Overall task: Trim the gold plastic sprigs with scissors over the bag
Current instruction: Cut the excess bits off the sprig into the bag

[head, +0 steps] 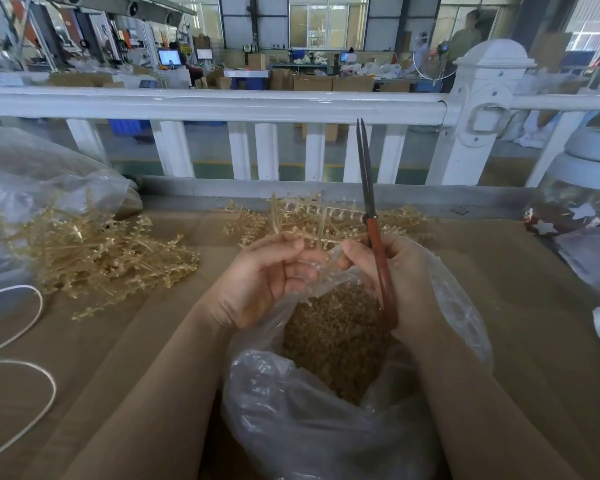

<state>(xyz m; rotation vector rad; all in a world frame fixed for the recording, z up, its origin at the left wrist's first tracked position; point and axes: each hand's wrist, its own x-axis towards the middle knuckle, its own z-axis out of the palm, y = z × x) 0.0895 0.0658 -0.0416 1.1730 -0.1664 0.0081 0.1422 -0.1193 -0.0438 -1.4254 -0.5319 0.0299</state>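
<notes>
A gold plastic sprig frame (312, 216) stands upright above the open clear bag (291, 410), which holds several small gold trimmed pieces. My left hand (260, 282) grips the lower stems of the frame with curled fingers. My right hand (395, 271) holds red-handled scissors (369, 202), blades nearly together and pointing up past the frame's right side; its fingertips also touch the sprig's stem.
A pile of gold sprigs (94, 258) lies on the brown table at the left, more sprigs (402, 220) at the back. A white cord (21, 341) loops at far left. A white railing (222, 105) runs behind. A large clear bag (32, 174) sits at left, a starred ornament (561, 220) at right.
</notes>
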